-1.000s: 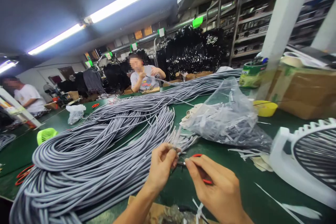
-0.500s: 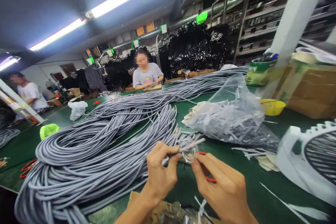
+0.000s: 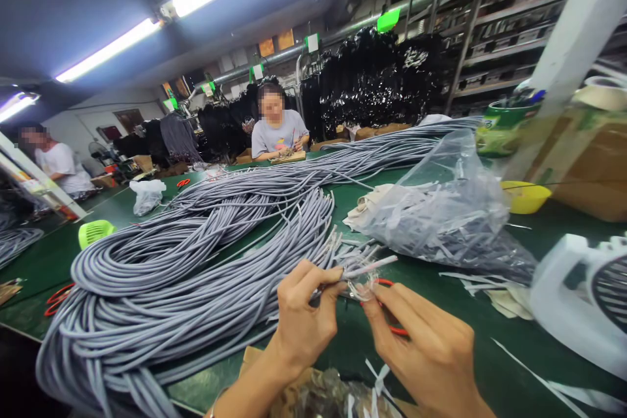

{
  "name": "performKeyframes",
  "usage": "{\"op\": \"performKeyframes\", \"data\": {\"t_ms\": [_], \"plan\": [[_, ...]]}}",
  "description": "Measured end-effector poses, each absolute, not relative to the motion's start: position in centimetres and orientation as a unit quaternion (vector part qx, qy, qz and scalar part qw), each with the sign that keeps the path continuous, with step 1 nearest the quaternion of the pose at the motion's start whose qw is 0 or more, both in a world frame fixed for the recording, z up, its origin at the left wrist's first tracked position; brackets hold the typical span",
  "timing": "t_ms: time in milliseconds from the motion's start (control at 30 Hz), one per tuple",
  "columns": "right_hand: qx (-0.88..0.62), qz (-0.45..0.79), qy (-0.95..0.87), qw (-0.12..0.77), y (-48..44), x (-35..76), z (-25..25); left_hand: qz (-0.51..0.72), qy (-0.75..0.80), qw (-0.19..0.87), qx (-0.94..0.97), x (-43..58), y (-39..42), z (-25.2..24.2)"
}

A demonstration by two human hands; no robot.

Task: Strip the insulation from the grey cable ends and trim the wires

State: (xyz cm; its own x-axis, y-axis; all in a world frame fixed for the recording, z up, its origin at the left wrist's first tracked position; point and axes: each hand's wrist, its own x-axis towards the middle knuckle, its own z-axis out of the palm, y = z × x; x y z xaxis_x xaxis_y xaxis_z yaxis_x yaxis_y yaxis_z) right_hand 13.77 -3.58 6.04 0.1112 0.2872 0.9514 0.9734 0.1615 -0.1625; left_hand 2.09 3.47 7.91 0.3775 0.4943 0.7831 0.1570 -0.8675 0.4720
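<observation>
My left hand (image 3: 308, 307) pinches the end of a grey cable (image 3: 351, 273) between thumb and forefinger. A pale pinkish inner strand (image 3: 385, 262) sticks out past the fingers to the right. Beside it, my right hand (image 3: 424, 339) is closed at the fingertips on thin, shiny clear wrapping (image 3: 363, 287) around the cable end. Red-handled scissors (image 3: 398, 330) lie on the green table, partly behind my right hand. A large looped bundle of grey cables (image 3: 196, 274) spreads out to the left, its cut ends close to my left hand.
A clear bag of scraps (image 3: 441, 215) lies at the right, near a white fan (image 3: 568, 300) and a yellow bowl (image 3: 526, 197). An open box (image 3: 252, 359) with scraps sits at the table's front edge (image 3: 196, 398). A person (image 3: 279, 130) works across the table.
The view has shifted slightly, so most things appear a little further right. My hands keep their grip, and the clear wrapping looks more spread out at the cable end.
</observation>
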Motion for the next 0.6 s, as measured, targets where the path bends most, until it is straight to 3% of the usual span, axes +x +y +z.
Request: {"op": "performKeyframes", "data": {"t_ms": [100, 300, 600], "plan": [[-0.552, -0.308, -0.569, 0.526, -3.4, 13.6, 6.1, 0.515, 0.204, 0.158, 0.817, 2.2, 3.5, 7.8], [-0.595, -0.066, -0.549, 0.583, -3.5, 13.7, 6.4, 0.489, 0.165, 0.169, 0.84, 2.6, 3.5, 6.9], [-0.556, -0.108, -0.453, 0.689, -5.1, 14.5, 6.3, 0.477, 0.204, 0.179, 0.836, 3.2, 3.5, 7.3]]}}
